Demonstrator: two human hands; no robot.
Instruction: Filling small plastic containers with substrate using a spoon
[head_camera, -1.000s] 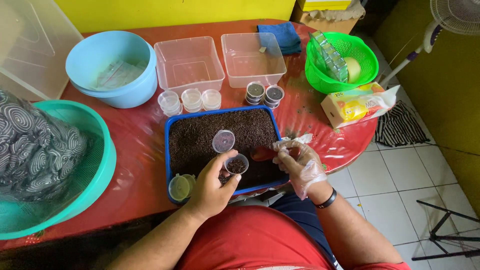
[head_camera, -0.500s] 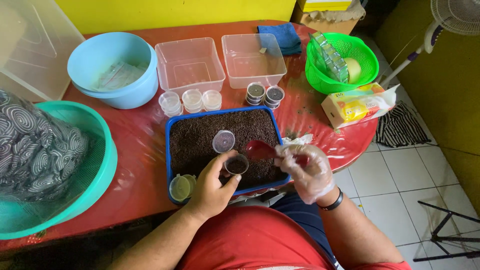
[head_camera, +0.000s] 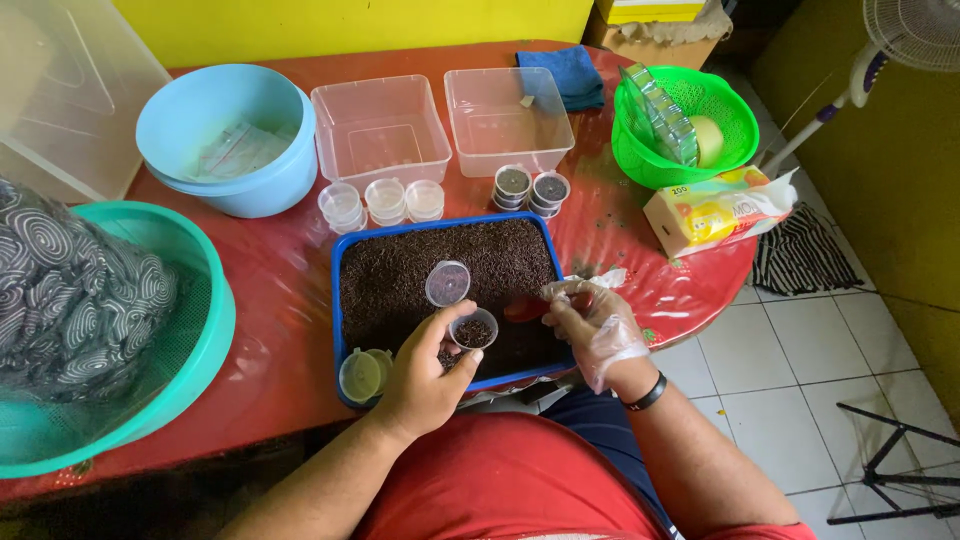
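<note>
A blue tray (head_camera: 342, 300) full of dark brown granules stands on the red table in front of me. My left hand (head_camera: 425, 370) holds a small clear cup (head_camera: 475, 329), partly filled with the granules, over the tray. The cup's hinged lid (head_camera: 447, 283) stands open above it. My right hand (head_camera: 592, 325), in a clear plastic glove, holds a small red scoop (head_camera: 525, 308) just to the right of the cup.
Behind the tray stand three empty small cups (head_camera: 383, 201) and two stacks of filled ones (head_camera: 531, 189). Two clear boxes (head_camera: 378, 132), a light blue bowl (head_camera: 226, 138), a green basket (head_camera: 684, 125), a teal basin (head_camera: 190, 360) and a yellow packet (head_camera: 712, 210) ring the table. Another lidded cup (head_camera: 361, 375) lies at the tray's near left corner.
My right hand dipped into the granules with the red scoop and brought it back beside the cup. The left hand kept the cup nearly still.
</note>
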